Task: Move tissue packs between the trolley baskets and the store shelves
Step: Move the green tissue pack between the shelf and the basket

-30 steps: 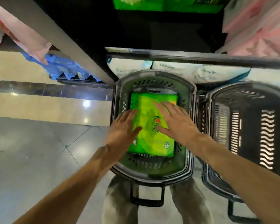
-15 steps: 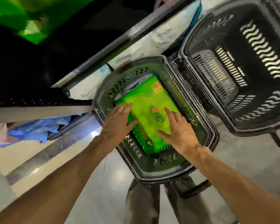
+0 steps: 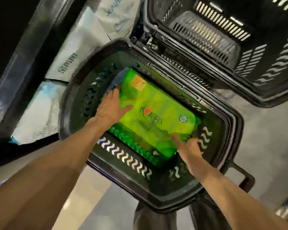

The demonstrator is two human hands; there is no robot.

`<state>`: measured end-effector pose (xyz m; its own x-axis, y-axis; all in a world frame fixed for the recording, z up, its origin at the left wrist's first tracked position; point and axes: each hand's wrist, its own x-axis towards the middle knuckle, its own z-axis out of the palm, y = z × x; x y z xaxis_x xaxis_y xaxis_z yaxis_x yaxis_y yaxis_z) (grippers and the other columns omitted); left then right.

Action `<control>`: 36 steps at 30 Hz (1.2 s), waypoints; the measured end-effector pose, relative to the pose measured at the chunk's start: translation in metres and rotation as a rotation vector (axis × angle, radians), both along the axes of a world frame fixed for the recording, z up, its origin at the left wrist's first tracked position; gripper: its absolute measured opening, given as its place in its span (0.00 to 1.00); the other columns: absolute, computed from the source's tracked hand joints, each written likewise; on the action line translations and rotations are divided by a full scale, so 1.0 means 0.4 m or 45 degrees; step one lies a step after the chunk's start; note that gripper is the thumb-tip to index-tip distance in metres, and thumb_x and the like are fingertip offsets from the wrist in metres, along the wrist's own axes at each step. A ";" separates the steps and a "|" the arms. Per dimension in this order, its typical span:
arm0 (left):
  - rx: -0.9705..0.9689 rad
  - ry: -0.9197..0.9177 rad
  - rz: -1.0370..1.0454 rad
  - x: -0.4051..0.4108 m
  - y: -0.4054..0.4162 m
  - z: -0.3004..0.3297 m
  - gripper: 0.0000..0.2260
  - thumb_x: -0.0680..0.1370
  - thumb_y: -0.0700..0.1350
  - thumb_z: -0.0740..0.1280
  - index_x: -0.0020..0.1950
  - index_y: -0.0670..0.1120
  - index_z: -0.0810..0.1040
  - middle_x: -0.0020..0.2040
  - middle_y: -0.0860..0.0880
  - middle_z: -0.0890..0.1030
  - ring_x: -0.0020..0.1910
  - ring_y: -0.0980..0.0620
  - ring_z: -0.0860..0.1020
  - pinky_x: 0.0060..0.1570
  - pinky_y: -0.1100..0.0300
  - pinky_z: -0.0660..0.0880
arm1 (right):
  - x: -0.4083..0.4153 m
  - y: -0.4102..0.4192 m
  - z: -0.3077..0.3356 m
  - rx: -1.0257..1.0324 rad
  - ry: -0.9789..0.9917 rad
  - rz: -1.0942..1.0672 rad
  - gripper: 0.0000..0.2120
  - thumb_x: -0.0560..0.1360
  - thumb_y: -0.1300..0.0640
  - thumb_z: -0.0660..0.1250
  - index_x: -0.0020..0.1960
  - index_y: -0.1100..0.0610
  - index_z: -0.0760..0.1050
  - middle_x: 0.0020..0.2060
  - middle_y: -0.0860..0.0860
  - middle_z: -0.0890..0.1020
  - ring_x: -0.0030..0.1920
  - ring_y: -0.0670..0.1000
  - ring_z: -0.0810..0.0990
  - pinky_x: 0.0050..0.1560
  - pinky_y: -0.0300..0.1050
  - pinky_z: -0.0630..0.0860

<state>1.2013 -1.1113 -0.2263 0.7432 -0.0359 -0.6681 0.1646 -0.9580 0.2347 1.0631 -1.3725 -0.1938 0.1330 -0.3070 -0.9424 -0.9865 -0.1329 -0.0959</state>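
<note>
Green tissue pack (image 3: 155,117) lies in near basket (image 3: 156,193); left hand (image 3: 110,108) flat on it, right hand (image 3: 188,146) fingers curl at edge; shelving remains.

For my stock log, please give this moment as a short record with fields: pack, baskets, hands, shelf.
pack: green pack lies flat in near basket
far basket: no pack visible inside
left hand: flat on the pack's far end
right hand: fingers curled at the pack's near corner
shelf: white packs behind the baskets
</note>
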 end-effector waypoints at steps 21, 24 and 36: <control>-0.108 0.319 0.417 0.038 0.059 -0.078 0.46 0.62 0.73 0.76 0.70 0.48 0.69 0.59 0.45 0.80 0.57 0.42 0.79 0.57 0.48 0.78 | -0.044 0.025 -0.125 0.147 -0.089 -0.574 0.55 0.60 0.39 0.82 0.80 0.41 0.57 0.68 0.50 0.77 0.69 0.58 0.75 0.73 0.63 0.68; -0.091 0.265 0.410 0.025 0.055 -0.035 0.47 0.65 0.72 0.75 0.74 0.46 0.65 0.64 0.45 0.78 0.60 0.41 0.78 0.58 0.47 0.78 | -0.037 0.014 -0.095 0.142 -0.100 -0.565 0.53 0.64 0.41 0.82 0.81 0.45 0.57 0.69 0.51 0.77 0.68 0.58 0.76 0.71 0.63 0.69; -0.204 0.127 0.476 -0.030 0.052 0.272 0.50 0.68 0.67 0.77 0.82 0.57 0.54 0.71 0.45 0.76 0.65 0.40 0.77 0.61 0.44 0.77 | -0.053 -0.014 0.177 0.366 -0.359 -0.531 0.27 0.74 0.53 0.75 0.70 0.48 0.70 0.57 0.47 0.84 0.53 0.48 0.82 0.45 0.48 0.76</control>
<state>1.1894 -1.0906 -0.1174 0.6566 0.1146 -0.7455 0.5235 -0.7808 0.3410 1.0420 -1.3779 -0.1229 0.3138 -0.1242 -0.9413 -0.8810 0.3316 -0.3374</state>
